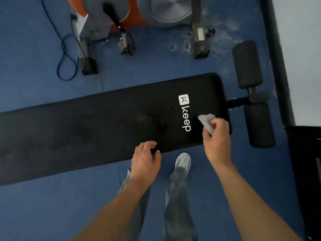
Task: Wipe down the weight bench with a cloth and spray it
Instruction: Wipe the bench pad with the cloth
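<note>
Right hand: pinches crumpled pale grey cloth near long black padded weight bench's right end
Left hand: fingers loosely curled, holding nothing, at bench's near edge

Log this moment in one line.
right hand: grips crumpled grey cloth at black padded weight bench, beside white keep logo | left hand: empty, fingers at bench's near edge | spray: not in view

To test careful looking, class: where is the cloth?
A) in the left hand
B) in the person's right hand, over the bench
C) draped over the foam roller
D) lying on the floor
B: the right hand pinches the crumpled cloth over the bench, beside its white logo.
</note>
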